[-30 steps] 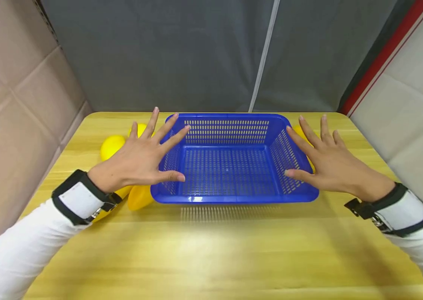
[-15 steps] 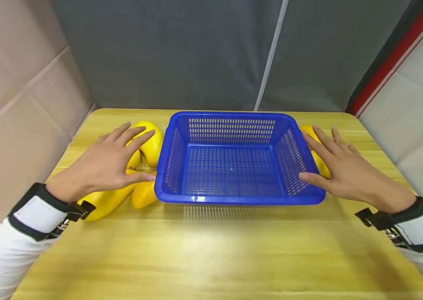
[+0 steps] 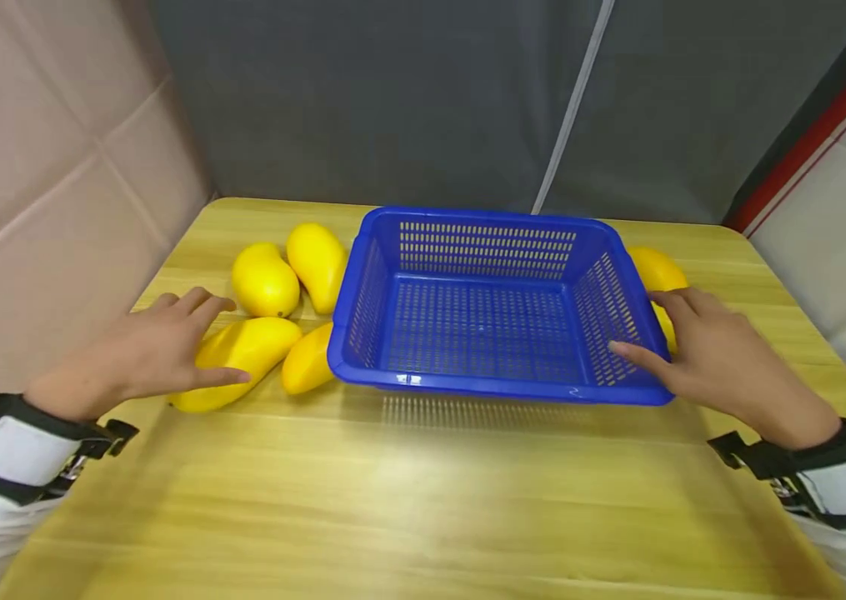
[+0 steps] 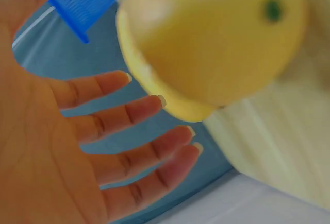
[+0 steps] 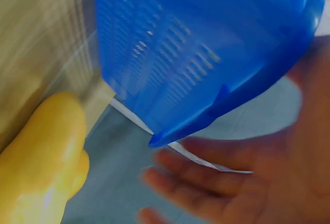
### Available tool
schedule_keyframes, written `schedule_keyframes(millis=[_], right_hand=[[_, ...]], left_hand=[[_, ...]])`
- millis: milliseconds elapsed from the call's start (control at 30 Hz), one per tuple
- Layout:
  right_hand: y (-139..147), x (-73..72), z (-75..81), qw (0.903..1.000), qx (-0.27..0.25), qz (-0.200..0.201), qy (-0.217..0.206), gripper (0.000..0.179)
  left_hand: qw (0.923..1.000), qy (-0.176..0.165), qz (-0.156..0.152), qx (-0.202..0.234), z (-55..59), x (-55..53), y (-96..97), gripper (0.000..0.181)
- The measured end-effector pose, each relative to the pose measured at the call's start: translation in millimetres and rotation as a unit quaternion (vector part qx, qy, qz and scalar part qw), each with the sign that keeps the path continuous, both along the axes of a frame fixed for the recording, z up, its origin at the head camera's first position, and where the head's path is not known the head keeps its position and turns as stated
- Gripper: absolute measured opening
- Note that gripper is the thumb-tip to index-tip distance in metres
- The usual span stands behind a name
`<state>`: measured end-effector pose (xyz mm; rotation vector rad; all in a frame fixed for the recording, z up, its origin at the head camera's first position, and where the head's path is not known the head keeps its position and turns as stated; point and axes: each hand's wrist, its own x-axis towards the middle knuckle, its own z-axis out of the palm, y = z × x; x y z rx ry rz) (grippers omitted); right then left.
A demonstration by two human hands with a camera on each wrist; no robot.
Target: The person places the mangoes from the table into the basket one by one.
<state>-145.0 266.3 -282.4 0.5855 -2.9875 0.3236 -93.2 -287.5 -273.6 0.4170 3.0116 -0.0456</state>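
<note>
A blue plastic basket (image 3: 483, 333) with slotted walls stands on the wooden table, nothing inside it. My left hand (image 3: 156, 346) hovers with spread fingers by a long yellow mango (image 3: 253, 350), overlapping its left end. In the left wrist view, those fingers (image 4: 139, 116) hold nothing and a yellow mango (image 4: 221, 38) fills the space beyond them. Around the basket's right rim is my right hand (image 3: 730, 354), thumb over the inner side and fingers outside. The right wrist view has these fingers (image 5: 206, 183) loosely extended below the blue rim (image 5: 247, 92).
More yellow mangoes lie left of the basket: a rounder one (image 3: 265, 279), one farther back (image 3: 317, 267), and one (image 3: 307, 360) against its side. Others (image 3: 658, 271) lie behind my right hand. A grey curtain (image 3: 392, 100) closes off the table's back; padded walls flank both sides.
My left hand has moved left, off the basket's left side, uncovering the mangoes there. My right hand has come closer around the right rim. The head view has shifted slightly.
</note>
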Motion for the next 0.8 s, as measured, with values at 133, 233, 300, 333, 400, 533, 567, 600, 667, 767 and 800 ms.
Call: schedule_keyframes(millis=[133, 233, 300, 333, 400, 533, 567, 600, 667, 767, 800], right_hand=[[-3, -3.4, -1.8, 0.9996, -0.003, -0.013, -0.026, 0.079], [-5, -6.8, -1.4, 0.9986, -0.008, -0.025, -0.045, 0.064], [-5, -8.4, 0.1, 0.9977, -0.006, -0.028, -0.061, 0.055], [-5, -9.1, 0.3, 0.9973, -0.006, -0.029, -0.067, 0.051], [-4, -9.9, 0.4, 0.9961, -0.005, -0.030, -0.082, 0.048], [-3, -10.3, -0.2, 0.9952, 0.001, -0.031, -0.092, 0.044], [-3, -10.7, -0.5, 0.9948, 0.003, -0.031, -0.097, 0.044], [-4, -11.1, -0.7, 0.9942, 0.005, -0.031, -0.103, 0.044], [-6, -12.1, -0.9, 0.9931, 0.010, -0.030, -0.113, 0.042], [-7, -13.6, -0.6, 0.9926, 0.018, -0.031, -0.116, 0.040], [-7, -14.1, -0.2, 0.9926, 0.020, -0.032, -0.116, 0.040]], left_hand=[[0.9999, -0.008, 0.000, 0.006, -20.1, 0.4, -4.8, 0.100], [0.9997, -0.014, 0.006, 0.016, -30.9, -1.0, -5.7, 0.099], [0.9996, -0.016, 0.010, 0.021, -35.2, -1.8, -5.7, 0.099], [0.9995, -0.017, 0.011, 0.025, -37.1, -2.0, -5.4, 0.099], [0.9993, -0.016, 0.012, 0.030, -39.6, -2.2, -4.8, 0.098], [0.9995, -0.007, 0.005, 0.031, -39.9, -1.8, -5.2, 0.092], [0.9996, 0.000, 0.002, 0.027, -39.3, -1.2, -6.3, 0.091], [0.9997, 0.009, -0.002, 0.023, -38.4, -0.3, -7.7, 0.089], [0.9993, 0.031, -0.009, 0.016, -36.0, 2.0, -11.0, 0.086], [0.9973, 0.070, -0.012, 0.015, -30.1, 4.2, -14.1, 0.084], [0.9966, 0.080, -0.012, 0.018, -27.0, 3.9, -13.9, 0.085]])
